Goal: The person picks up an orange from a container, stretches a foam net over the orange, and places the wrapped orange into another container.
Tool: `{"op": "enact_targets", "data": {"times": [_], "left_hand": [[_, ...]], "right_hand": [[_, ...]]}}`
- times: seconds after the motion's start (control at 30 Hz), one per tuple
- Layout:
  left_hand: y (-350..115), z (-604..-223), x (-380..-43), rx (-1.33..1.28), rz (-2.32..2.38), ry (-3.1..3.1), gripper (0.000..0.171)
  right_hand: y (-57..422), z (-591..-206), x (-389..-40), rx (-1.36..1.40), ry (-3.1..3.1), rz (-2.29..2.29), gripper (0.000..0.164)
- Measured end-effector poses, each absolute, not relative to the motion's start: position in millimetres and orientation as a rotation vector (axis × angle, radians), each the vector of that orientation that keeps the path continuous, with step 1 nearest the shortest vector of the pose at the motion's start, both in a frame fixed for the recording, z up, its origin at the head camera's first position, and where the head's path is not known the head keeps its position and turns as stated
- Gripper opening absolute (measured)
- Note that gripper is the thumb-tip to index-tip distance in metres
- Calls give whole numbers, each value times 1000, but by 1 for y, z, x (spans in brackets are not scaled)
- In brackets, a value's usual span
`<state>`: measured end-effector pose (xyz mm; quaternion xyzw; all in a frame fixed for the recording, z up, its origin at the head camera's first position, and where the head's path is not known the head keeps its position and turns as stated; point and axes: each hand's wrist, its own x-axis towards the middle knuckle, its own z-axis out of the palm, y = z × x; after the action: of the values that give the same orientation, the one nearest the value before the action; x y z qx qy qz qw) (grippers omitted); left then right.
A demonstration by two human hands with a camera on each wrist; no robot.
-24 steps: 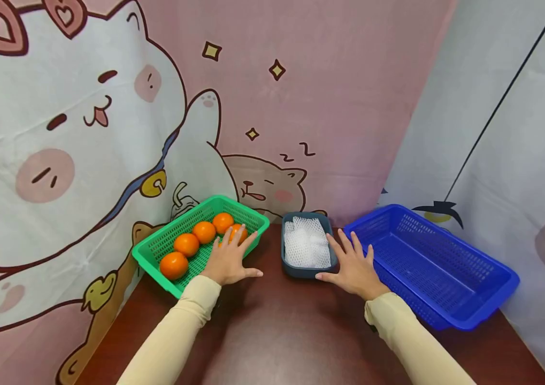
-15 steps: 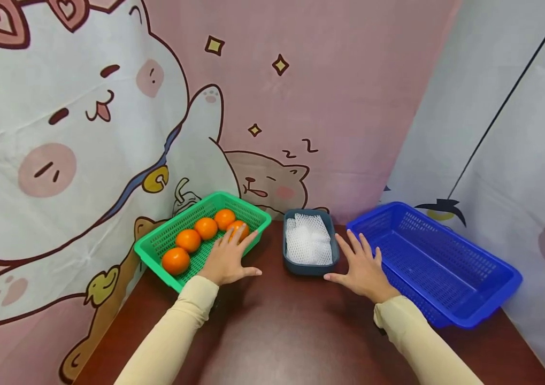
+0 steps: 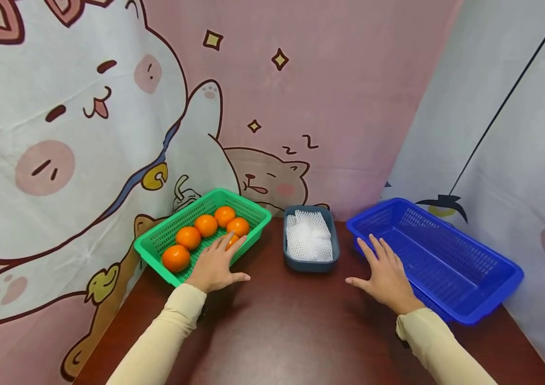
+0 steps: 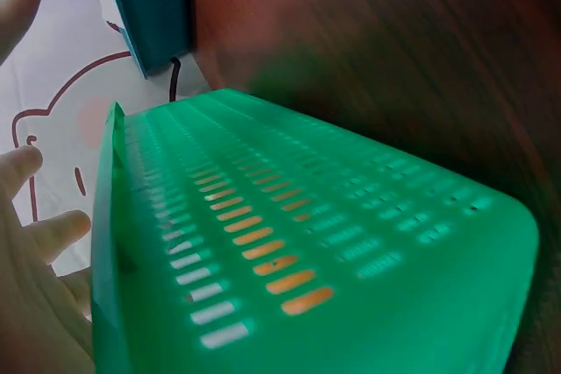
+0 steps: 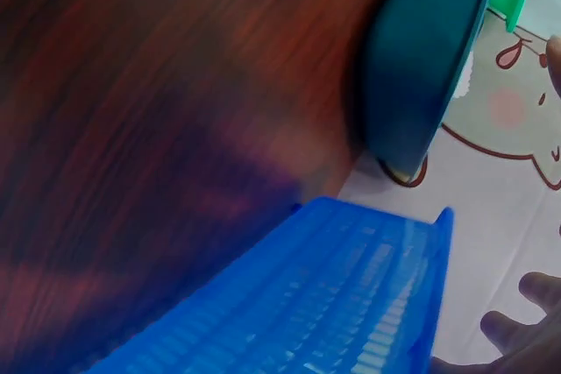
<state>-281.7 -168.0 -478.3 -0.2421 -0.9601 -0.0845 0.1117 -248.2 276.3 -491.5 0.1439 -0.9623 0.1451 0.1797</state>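
My left hand [image 3: 215, 266], fingers spread, hovers over the near rim of a green plastic basket [image 3: 156, 241]. Several oranges [image 3: 187, 238] lie in that basket, one of them partly hidden behind the left fingers. In the left wrist view, the fingertips [image 4: 61, 232] show beside the basket's slotted wall. My right hand [image 3: 388, 278] is spread too, holding nothing, over the near left side of a blue plastic basket [image 3: 445, 267]. Between the hands stands a dark teal bin [image 3: 311, 266] with white foam netting [image 3: 308, 238] inside.
All three containers stand toward the back of a dark reddish-brown table [image 3: 282, 326]. A cartoon-printed cloth [image 3: 339, 107] hangs right behind them. The blue basket reaches close to the table's right edge.
The right hand has moved right, away from the teal bin toward the blue basket. The left hand has drawn slightly left and back, uncovering more of the oranges. The containers have stayed put.
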Motion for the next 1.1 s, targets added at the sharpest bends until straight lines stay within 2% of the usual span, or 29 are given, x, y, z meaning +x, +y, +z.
{"op": "enact_targets", "data": {"times": [0.67,1.1], "left_hand": [[-199,-492,-255,-590,-156,-2857,97],[-206,-501,-241,-617,-136,-2774,89]], "right_hand": [[328,-502,-220,341,-2674,255,106],[341,-502,-196,68,-2750,217,90]]}}
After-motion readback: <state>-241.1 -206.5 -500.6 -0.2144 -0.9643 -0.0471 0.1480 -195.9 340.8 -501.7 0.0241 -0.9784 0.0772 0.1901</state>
